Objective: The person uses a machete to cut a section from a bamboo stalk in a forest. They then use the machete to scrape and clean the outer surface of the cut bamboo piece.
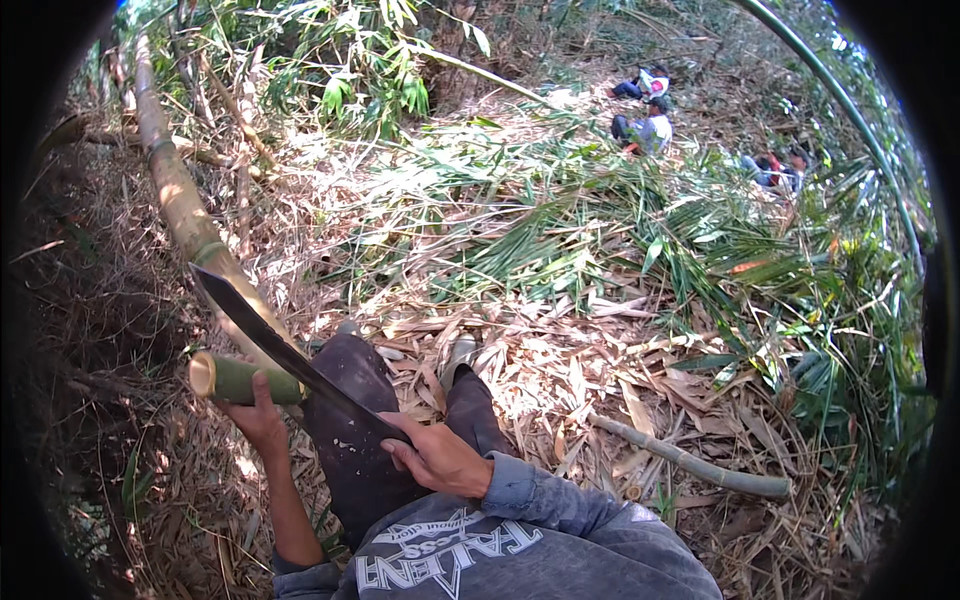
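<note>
A short, thick piece of green bamboo (250, 381) lies across my left hand (260, 420), fingers beneath it and thumb up its side. Its pale, hollow cut end points left. My right hand (440, 458) is closed round the handle of a machete (290, 350), and the handle is mostly hidden in my grip. The long dark blade slants up and left over my thigh, passing above the right end of the bamboo piece; whether the two touch I cannot tell.
A long bamboo trunk (180, 205) slopes away at the left. A cut bamboo pole (700, 468) lies on dry leaves at the right. Cut green leafy branches (540, 230) spread ahead. People sit farther off, one in a light top (655, 132). Another stalk (850, 100) arches at upper right.
</note>
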`<state>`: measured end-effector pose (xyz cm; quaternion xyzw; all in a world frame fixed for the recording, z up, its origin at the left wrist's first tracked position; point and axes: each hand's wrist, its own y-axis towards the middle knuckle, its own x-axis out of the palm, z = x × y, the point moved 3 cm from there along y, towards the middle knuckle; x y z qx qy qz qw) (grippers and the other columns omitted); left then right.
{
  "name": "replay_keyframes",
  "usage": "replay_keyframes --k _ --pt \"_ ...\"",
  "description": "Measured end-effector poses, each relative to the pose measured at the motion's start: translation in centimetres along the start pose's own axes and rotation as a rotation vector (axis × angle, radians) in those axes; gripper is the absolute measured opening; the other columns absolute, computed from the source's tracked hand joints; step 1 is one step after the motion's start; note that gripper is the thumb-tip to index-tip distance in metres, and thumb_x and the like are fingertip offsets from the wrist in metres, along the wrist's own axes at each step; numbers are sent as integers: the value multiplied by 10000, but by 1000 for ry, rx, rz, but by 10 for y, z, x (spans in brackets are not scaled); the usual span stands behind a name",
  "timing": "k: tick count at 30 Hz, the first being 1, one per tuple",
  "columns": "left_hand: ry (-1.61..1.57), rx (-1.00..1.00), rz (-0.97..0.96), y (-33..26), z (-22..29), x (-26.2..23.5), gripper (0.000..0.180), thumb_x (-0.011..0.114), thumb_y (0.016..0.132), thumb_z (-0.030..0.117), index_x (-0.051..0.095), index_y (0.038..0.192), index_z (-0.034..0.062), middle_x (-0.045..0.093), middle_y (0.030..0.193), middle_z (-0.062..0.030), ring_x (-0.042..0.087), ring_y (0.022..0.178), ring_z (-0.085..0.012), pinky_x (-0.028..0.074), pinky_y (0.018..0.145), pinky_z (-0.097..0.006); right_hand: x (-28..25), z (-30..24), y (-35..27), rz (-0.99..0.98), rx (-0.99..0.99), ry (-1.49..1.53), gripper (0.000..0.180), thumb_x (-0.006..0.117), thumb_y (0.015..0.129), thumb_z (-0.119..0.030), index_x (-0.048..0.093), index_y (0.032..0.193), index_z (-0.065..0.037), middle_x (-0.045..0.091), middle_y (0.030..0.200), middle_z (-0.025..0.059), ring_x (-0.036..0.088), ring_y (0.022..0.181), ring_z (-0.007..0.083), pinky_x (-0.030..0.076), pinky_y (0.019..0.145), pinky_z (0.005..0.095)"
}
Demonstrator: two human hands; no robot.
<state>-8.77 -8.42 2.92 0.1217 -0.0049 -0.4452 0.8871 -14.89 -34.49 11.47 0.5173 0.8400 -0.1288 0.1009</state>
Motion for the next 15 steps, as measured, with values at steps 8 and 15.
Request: replay_keyframes --k 8,15 --pt "190 -178 -281 43 2 5 696 723 832 120 347 1384 -74 568 1196 -215 596 1047 -290 482 895 -376 -18 0 33 111 -77 -8 295 566 962 -135 494 1220 -10 608 630 118 623 552 278 460 517 375" --pt "550 -296 -371 34 -35 -64 531 745 778 245 547 1228 43 675 1068 -194 663 937 -344 501 821 -434 -21 24 114 -121 104 -119 247 528 983 -137 568 1190 -9 659 690 123 661 590 233 490 537 378"
